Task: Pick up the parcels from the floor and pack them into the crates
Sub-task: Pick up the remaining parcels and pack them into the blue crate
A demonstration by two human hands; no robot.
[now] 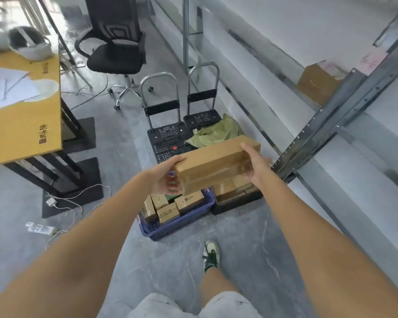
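Held a long cardboard parcel [216,164] up in the air, end to end, above the two crates. Left hand [168,177] cupped round the near-left end, fingers curled under it. Right hand [255,166] clamped on the far-right end, thumb on top, fingers down the side; slightly blurred.

Progress, as judged: well into packing. Blue crate [207,203] on the floor already loaded with several small brown cartons [168,212], packed tight, plus something green between them. Black crate [234,205] touching its right side, also carrying brown boxes [234,184], mostly hidden behind the held parcel. Free room in either crate: cannot tell.

Left to do: this parcel not yet set down in a crate. Only other loose item seen was a green bag [216,134], lying beyond the crates and partly on the folding trolleys [170,136]; parcel or not, cannot tell. No other parcels seen on the grey floor [239,237] in view.

Long parcel probably wider than the gaps left; likely to go flat on top of the packed cartons.
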